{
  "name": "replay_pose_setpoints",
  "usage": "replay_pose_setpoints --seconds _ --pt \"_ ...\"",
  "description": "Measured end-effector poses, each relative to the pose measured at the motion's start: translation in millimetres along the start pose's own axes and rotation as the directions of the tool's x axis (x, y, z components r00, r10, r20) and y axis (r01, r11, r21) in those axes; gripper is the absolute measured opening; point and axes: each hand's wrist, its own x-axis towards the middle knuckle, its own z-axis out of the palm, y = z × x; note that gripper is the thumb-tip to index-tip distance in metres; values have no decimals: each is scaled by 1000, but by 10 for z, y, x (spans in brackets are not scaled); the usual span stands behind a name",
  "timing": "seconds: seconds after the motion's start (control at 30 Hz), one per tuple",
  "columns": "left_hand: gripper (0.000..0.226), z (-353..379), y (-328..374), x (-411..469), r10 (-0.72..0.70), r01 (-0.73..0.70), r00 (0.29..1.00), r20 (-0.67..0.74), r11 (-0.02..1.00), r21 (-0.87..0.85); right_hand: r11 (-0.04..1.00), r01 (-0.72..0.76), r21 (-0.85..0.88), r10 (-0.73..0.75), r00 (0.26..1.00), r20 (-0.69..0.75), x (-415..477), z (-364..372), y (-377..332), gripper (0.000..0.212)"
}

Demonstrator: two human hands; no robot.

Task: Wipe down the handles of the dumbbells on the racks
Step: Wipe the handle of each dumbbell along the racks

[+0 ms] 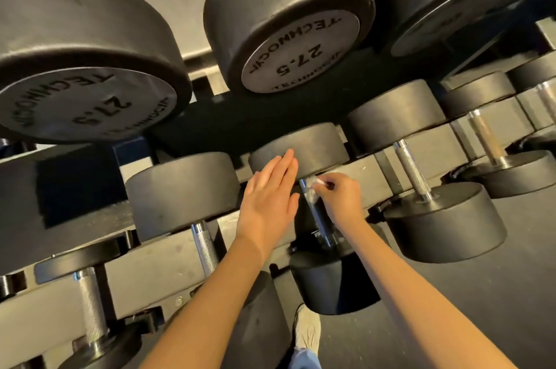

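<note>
A black dumbbell lies on the lower rack in mid-frame, with its far head (301,147) and near head (331,281) joined by a metal handle (320,219). My left hand (267,200) rests flat with straight fingers against the far head. My right hand (343,195) pinches a small white wipe (313,185) against the top of the handle, just below the far head. Neighbouring dumbbells show knurled handles, one to the left (206,245) and one to the right (413,170).
Large 27.5 dumbbells (288,25) hang over the lower row from the upper rack. The grey rack rail (168,260) runs across under the handles. Dark floor (481,308) spreads at the lower right, and my shoe (307,331) shows at the bottom.
</note>
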Motion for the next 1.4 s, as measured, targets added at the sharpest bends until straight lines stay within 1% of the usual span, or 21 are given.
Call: replay_pose_setpoints --seconds 0.07,0.13,0.23,0.3,0.37,0.47,0.53,0.6,0.63,0.73,0.8,0.87,0.97,1.03,1.1,1.13,1.17,1.2,1.27,1.33,1.4 --pt "59 28 -13 1 -16 16 999 -45 1000 3 998 -7 64 9 999 -36 43 47 -22 7" --pt "59 66 -16 0 -15 16 996 -92 1000 3 997 21 72 -20 1000 -17 19 28 36 10" --pt "57 101 20 -17 -38 37 989 -144 999 -7 997 75 7 -75 987 141 -73 -93 157 12" --pt "57 102 50 -24 -51 49 987 -156 999 -14 995 94 -35 -85 975 206 -57 -135 205 10" --pt "57 105 56 -27 -61 58 987 -146 998 -21 995 95 7 -95 975 202 16 -131 193 4" --pt "57 117 61 -27 -67 62 987 -147 997 -38 986 83 145 -102 986 129 115 -66 125 2" --pt "57 138 83 -33 -83 74 984 -155 995 -65 983 94 158 -112 988 108 121 -55 120 9" --pt "56 159 110 -36 -97 84 981 -170 993 -83 988 103 117 -121 981 155 86 -94 173 8" --pt "56 166 122 -38 -102 88 980 -173 992 -89 992 106 72 -119 972 204 60 -138 210 3" --pt "56 178 138 -39 -115 99 979 -168 990 -98 979 148 -141 -87 927 366 -14 -248 340 10" --pt "56 173 144 -46 -127 112 979 -157 989 -99 959 180 -221 -79 911 404 -40 -265 380 8" --pt "57 171 152 -49 -136 121 979 -151 987 -102 959 202 -198 -117 921 372 -26 -238 370 12" --pt "57 158 152 -54 -128 113 980 -153 988 -106 960 255 -119 -218 941 257 89 -169 292 9" --pt "57 156 145 -48 -130 115 981 -147 988 -106 954 278 -115 -244 938 248 157 -143 261 9" --pt "58 154 148 -48 -134 118 980 -145 986 -113 954 280 -111 -240 930 279 144 -177 285 5" --pt "58 154 155 -50 -136 119 980 -146 986 -119 954 279 -108 -234 921 312 105 -221 311 8" --pt "58 157 163 -49 -139 121 980 -144 985 -125 956 273 -107 -217 904 367 51 -276 342 16" --pt "58 160 171 -49 -143 125 980 -142 984 -130 959 263 -110 -189 877 442 -11 -325 364 22" --pt "59 165 179 -50 -151 132 978 -141 982 -138 948 274 -161 -136 807 574 -90 -379 387 18" --pt "59 168 175 -52 -157 138 978 -135 980 -140 916 335 -222 -140 784 604 -80 -376 366 15" --pt "59 172 159 -50 -150 132 980 -132 982 -136 905 360 -229 -184 814 551 -17 -338 307 13"
